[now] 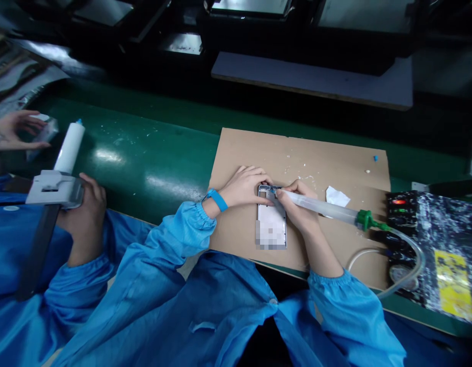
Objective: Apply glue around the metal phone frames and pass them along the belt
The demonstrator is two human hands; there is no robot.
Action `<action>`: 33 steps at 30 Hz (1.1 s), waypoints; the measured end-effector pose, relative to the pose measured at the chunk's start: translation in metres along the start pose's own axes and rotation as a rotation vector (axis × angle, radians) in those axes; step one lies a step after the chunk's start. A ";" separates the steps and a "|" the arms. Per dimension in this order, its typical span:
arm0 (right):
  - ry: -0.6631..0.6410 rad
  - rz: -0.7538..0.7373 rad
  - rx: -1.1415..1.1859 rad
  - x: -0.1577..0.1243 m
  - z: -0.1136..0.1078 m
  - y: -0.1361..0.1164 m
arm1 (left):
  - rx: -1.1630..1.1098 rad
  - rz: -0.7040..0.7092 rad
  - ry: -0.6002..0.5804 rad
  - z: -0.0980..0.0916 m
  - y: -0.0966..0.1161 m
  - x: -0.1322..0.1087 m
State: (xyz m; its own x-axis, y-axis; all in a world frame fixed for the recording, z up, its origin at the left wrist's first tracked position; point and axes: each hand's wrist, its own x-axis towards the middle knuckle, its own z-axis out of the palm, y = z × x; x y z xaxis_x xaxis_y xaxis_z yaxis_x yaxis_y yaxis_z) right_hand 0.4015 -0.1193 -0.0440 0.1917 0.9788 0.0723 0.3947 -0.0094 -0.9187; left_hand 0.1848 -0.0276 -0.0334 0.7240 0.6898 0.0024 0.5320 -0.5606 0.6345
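Observation:
A flat silvery phone frame (271,218) lies on the brown cardboard sheet (243,148), its lower part blurred out. My left hand (246,184), with a blue band at the wrist, grips the frame's upper left corner between thumb and fingers. In my right hand (300,206) is a translucent dispensing syringe (328,208), held like a pen and slanting down to the left. Its blue tip is at the frame's top edge; whether it touches cannot be made out. From the syringe's green cap (364,220) a clear tube (415,250) curves away.
A speckled dispenser box (427,239) with a gauge stands at the right, beside a white paper scrap (337,196). At the left, a co-worker's hands hold a grey-and-white applicator gun (54,188) and a clear piece (48,130). Dark equipment and a grey shelf (308,79) line the back.

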 end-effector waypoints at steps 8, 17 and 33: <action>0.001 -0.006 0.005 0.000 -0.001 0.002 | -0.008 0.007 0.004 0.000 0.000 0.000; 0.001 -0.011 -0.008 0.000 -0.001 -0.001 | -0.004 0.016 0.006 0.001 -0.001 0.000; 0.017 -0.011 -0.027 0.001 0.000 0.000 | 0.001 0.011 0.008 0.001 -0.001 0.000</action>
State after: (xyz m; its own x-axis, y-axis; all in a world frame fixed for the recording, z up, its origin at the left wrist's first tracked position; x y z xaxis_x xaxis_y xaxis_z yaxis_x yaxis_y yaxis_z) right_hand 0.4023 -0.1182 -0.0440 0.2020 0.9753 0.0889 0.4213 -0.0046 -0.9069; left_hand 0.1846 -0.0276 -0.0352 0.7267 0.6868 0.0156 0.5241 -0.5690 0.6337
